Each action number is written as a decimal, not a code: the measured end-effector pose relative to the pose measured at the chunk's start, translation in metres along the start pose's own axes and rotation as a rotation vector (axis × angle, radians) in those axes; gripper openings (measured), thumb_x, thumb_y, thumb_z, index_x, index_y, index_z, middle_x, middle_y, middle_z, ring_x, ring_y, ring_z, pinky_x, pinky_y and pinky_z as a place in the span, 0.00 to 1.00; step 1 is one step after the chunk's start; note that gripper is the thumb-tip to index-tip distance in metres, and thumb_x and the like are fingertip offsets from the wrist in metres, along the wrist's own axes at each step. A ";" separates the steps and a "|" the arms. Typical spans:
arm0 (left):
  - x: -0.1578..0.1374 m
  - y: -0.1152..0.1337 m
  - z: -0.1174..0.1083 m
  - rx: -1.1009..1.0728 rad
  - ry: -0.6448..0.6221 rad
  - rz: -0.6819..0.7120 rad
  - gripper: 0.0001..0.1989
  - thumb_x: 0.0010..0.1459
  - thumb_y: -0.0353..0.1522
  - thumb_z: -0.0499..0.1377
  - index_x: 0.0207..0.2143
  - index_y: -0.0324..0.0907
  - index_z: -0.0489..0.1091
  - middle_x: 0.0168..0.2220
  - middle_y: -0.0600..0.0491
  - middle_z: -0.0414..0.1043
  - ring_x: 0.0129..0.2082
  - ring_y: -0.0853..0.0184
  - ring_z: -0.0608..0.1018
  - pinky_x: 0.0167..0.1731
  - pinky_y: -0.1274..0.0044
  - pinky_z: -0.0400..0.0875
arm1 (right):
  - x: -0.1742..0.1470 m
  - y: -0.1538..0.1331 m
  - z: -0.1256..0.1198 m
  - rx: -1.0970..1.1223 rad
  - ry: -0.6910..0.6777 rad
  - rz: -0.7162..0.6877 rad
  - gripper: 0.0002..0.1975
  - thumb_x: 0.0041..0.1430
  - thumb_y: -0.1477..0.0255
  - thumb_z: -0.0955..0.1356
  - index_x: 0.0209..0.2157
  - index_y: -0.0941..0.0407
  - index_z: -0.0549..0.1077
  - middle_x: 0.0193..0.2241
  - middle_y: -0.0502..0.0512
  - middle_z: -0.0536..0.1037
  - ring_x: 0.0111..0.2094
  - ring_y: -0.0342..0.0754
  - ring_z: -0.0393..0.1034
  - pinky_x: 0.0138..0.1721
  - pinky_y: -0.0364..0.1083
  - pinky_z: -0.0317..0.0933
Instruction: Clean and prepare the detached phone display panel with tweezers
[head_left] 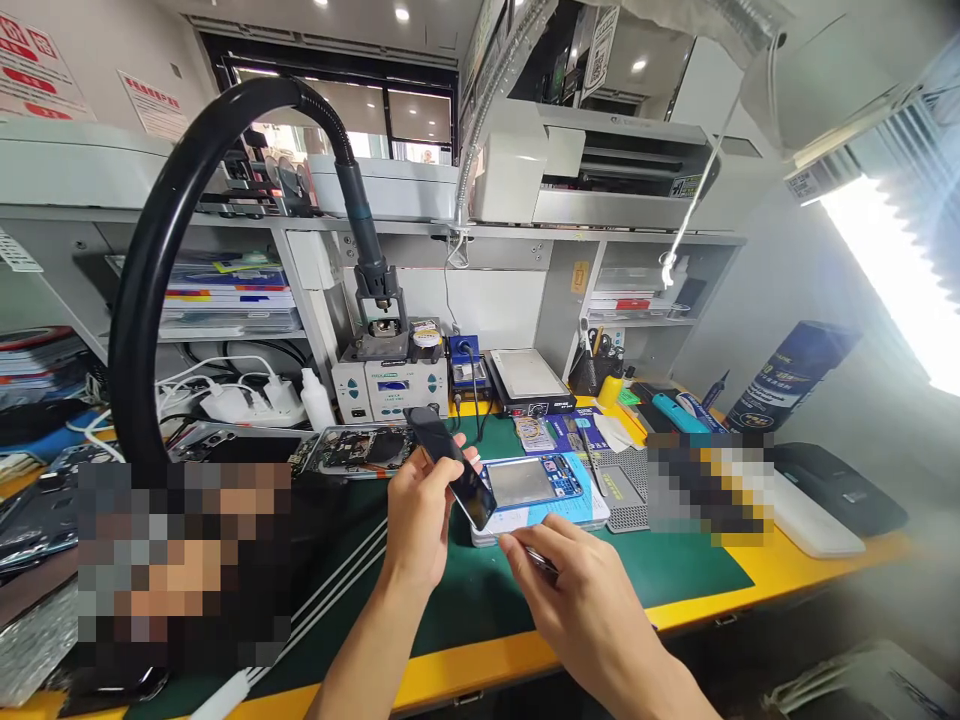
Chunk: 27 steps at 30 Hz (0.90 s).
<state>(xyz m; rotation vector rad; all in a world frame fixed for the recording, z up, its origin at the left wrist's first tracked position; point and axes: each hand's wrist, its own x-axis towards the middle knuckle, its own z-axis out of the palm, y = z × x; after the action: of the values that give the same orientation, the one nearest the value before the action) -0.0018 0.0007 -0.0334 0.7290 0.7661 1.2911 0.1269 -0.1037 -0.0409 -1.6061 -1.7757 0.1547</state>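
My left hand (424, 500) is closed around a dark, glossy phone (455, 472), held tilted above the bench; whether it is a whole phone or just the screen I cannot tell. Close to its lower end, my right hand (574, 580) grips a slim metal tool (541, 563), mostly hidden by the fingers. Just behind lies an opened blue phone frame (529, 482) with a silver middle and exposed circuitry, resting on a light blue and white box (592, 515). Tweezers (591, 455) lean at the box's right side.
A green mat (675, 575) covers the yellow bench. Phone boards (360, 450) lie at left, below a thick black flexible arm (139, 290). Behind stand a soldering station (394, 388) and a flat heating plate (529, 375). A perforated grey plate (624, 495) lies right of the box.
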 end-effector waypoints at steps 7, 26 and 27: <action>-0.005 0.000 -0.001 -0.089 -0.064 -0.012 0.08 0.50 0.30 0.68 0.35 0.40 0.77 0.35 0.54 0.75 0.36 0.66 0.77 0.41 0.71 0.75 | -0.002 -0.002 -0.004 0.050 -0.013 0.016 0.16 0.70 0.68 0.65 0.26 0.54 0.72 0.23 0.47 0.68 0.21 0.42 0.59 0.25 0.43 0.52; -0.016 0.002 -0.011 0.051 -0.074 0.127 0.11 0.54 0.31 0.66 0.41 0.44 0.74 0.30 0.57 0.72 0.21 0.75 0.68 0.23 0.80 0.63 | 0.001 0.004 -0.013 0.064 -0.003 0.099 0.19 0.70 0.63 0.65 0.25 0.53 0.75 0.20 0.47 0.72 0.21 0.43 0.60 0.21 0.43 0.52; -0.018 0.002 -0.011 0.064 -0.064 0.138 0.12 0.54 0.30 0.66 0.43 0.44 0.75 0.29 0.57 0.72 0.20 0.74 0.66 0.21 0.80 0.61 | 0.001 0.004 -0.013 0.059 0.001 0.096 0.19 0.70 0.63 0.65 0.25 0.53 0.74 0.20 0.47 0.72 0.21 0.43 0.60 0.21 0.43 0.52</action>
<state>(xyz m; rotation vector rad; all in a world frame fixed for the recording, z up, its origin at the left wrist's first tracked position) -0.0142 -0.0160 -0.0361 0.8837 0.7181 1.3651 0.1382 -0.1069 -0.0331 -1.6496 -1.6788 0.2486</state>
